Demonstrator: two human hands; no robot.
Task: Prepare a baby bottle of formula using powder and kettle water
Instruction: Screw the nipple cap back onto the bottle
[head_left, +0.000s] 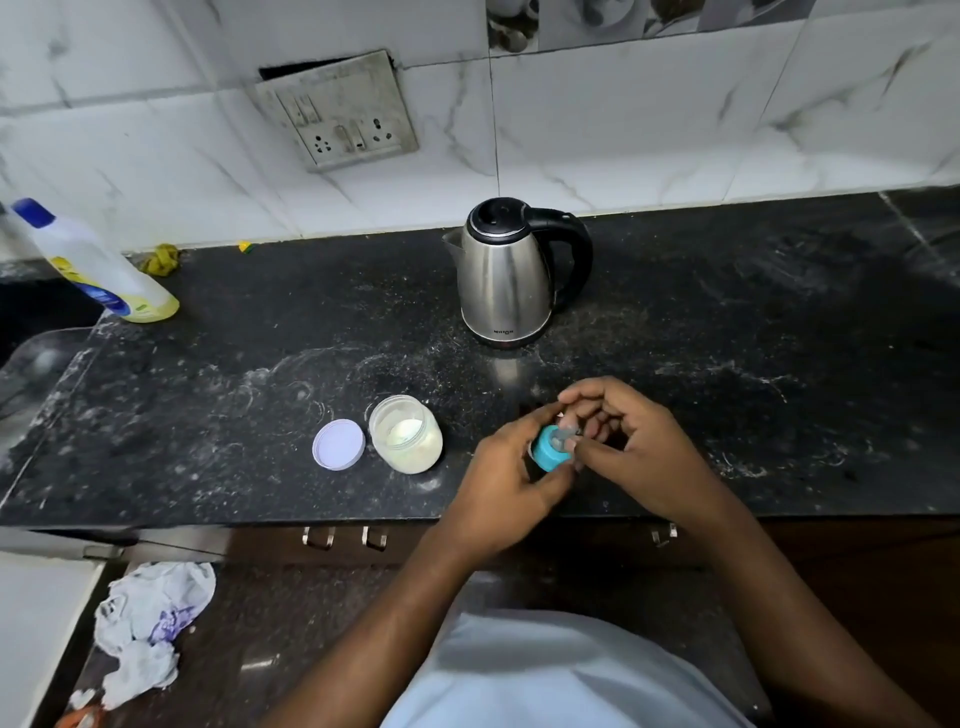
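Observation:
Both my hands meet over the front of the black counter (260, 395). My left hand (506, 478) grips the blue screw collar of the baby bottle (549, 451), and the bottle body is hidden behind my fingers. My right hand (631, 447) pinches the clear teat on top of that collar. To the left stands an open powder jar (406, 434) with pale powder inside, and its lilac lid (338, 445) lies flat beside it. A steel kettle (506, 275) with a black handle and shut lid stands farther back.
A bottle of yellow cleaning liquid (96, 265) stands at the back left near the sink edge (31, 374). A wall socket plate (337, 111) sits above the counter. Crumpled white bags (150, 618) lie on the floor at lower left. Drawer handles (345, 538) run under the counter edge.

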